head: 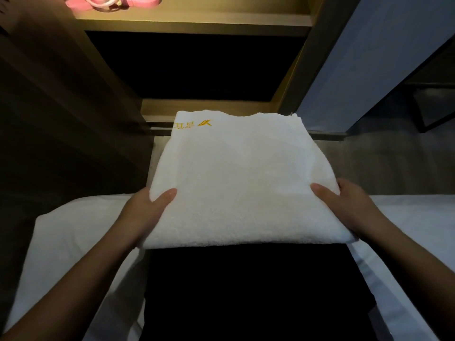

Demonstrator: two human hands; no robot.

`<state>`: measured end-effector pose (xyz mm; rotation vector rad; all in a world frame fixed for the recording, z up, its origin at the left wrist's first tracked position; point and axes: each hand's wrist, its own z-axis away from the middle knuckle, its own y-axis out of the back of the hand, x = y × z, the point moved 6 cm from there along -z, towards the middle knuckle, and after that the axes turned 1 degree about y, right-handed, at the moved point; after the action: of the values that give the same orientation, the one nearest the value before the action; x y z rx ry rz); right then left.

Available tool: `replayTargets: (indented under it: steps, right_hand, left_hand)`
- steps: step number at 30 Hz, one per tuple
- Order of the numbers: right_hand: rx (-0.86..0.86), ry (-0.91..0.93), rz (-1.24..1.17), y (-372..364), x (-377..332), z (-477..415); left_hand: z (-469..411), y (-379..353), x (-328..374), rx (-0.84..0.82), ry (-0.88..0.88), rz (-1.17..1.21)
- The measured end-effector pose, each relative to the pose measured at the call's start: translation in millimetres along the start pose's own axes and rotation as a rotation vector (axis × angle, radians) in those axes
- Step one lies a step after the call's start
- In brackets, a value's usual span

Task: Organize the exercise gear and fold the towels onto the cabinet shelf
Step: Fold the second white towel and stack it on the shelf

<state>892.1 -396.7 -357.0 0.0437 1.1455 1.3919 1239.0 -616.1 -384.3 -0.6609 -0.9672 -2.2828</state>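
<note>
I am carrying the folded towel (pixel 242 178) level toward the cabinet shelf (pixel 197 22) at twelve o'clock, left hand (pixel 147 207) and right hand (pixel 344 205) gripping its sides, keeping the folds flat.

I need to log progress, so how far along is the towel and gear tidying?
Done: a pink exercise item with white cord lies on the lit wooden upper shelf, and the white terry towel with yellow embroidery is folded. In hand: the left hand and right hand grip its sides. Left: setting it on a shelf.
</note>
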Motion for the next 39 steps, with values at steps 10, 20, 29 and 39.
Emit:
replayTargets:
  steps: [10, 20, 29, 39]
  right_hand:
    - [-0.275, -0.253, -0.303, -9.9, 3.2, -7.4]
    - [-0.16, -0.233, -0.257, -14.2, 9.4, -35.4]
    - [-0.226, -0.351, -0.452, -22.1, -20.3, -78.4]
    - [-0.036, -0.203, -0.102, -14.6, -21.0, -101.7]
  left_hand:
    - [-8.2, -4.1, -1.8, -0.201, 0.156, 0.174]
    - [-27.0, -6.3, 6.8, 0.033, 0.115, 0.101]
    - [-68.8, -8.9, 46.1, -0.088, 0.245, 0.21]
    - [-96.6, -6.5, 37.0, 0.035, 0.165, 0.162]
